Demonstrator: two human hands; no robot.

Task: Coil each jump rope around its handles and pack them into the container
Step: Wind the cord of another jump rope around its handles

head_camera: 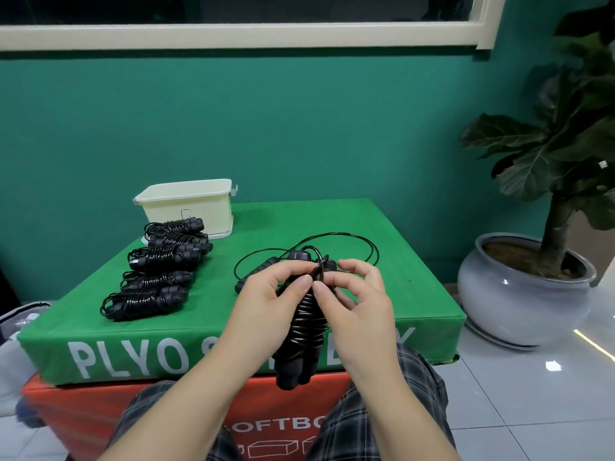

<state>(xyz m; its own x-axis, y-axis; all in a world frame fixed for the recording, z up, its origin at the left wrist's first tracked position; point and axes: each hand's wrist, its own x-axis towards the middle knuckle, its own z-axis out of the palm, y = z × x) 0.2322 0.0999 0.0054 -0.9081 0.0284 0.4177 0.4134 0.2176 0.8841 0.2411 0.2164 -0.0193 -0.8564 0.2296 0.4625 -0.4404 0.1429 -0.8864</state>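
Note:
I hold a black jump rope [304, 331] upright over the near edge of the green box, its cord wound in tight turns round the paired handles. My left hand [266, 294] grips the upper part of the bundle. My right hand [356, 294] pinches the cord's end loop near the top. Behind my hands an uncoiled black rope [346, 241] lies in loose loops with its handles [256, 271] on the box. Several coiled ropes [159, 261] lie in a row at the left. A cream container [189, 207] stands at the back left.
The green plyo box [382, 294] sits on a red soft box [83, 414]. A potted plant in a grey pot [519, 294] stands on the tiled floor at the right. A teal wall rises behind. My knees in checked trousers are below.

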